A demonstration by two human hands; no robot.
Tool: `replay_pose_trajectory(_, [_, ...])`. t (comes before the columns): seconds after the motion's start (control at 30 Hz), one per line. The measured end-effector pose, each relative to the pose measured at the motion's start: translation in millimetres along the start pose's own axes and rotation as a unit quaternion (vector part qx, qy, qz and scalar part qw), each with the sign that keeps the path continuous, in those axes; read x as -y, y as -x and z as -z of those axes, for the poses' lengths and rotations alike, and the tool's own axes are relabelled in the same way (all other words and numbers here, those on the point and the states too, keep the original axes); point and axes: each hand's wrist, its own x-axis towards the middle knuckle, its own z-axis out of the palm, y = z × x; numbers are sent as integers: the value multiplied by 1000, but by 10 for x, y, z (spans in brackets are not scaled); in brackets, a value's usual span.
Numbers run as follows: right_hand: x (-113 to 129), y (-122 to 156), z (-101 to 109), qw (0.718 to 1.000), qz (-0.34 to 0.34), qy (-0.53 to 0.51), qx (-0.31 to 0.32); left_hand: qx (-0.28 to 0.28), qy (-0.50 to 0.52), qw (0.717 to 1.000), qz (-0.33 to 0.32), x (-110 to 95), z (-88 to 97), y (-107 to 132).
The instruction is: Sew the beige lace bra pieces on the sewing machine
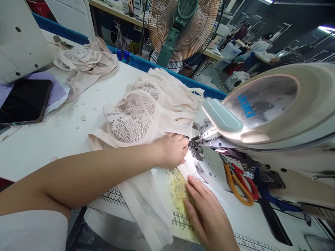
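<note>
My left hand (171, 150) lies curled on the pale beige lace garment (136, 115), its fingers closed and pressing the fabric edge right beside the presser foot (194, 145) of the sewing machine (274, 115). A little nearer to me, my right hand (206, 212) rests flat with fingers stretched out on a beige fabric strip (146, 205) and the yellowed tape (178, 195) on the table. The strip runs from the needle area down toward me.
A black phone (23, 101) lies at far left on purple cloth. Another beige lace piece (83, 59) sits at the back left. Orange- and red-handled scissors (242, 186) lie under the machine arm. A green fan (183, 31) stands behind the white table (39, 143).
</note>
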Motion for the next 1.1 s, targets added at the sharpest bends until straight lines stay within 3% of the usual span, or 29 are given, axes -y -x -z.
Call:
replay_pose_trajectory(0.33, [9,-67,0,999,9,28,15,-58,-27,998,-1,61,-59,-10])
replay_pose_trajectory(0.47, [30,-111,14,999,13,49,17,-112,-49,991,-54,-55,-39,35])
replay_pose_trajectory(0.57, [45,-131,26,999,13,44,8,-55,-13,994,-98,-221,-18,124])
replay_pose_trajectory(0.67, [48,-130,34,1000,0,24,10,29,-8,996,-84,-354,31,232])
replay_pose_trajectory(0.87, [33,-107,36,1000,-17,-4,3,97,-42,992,-66,-394,264,287])
replay_pose_trajectory(0.97, [33,-105,35,1000,-12,-9,-10,103,-54,992,-49,-372,341,259])
replay_pose_trajectory(1.1, [33,-99,35,1000,-13,-11,-10,83,-68,993,-58,-316,289,240])
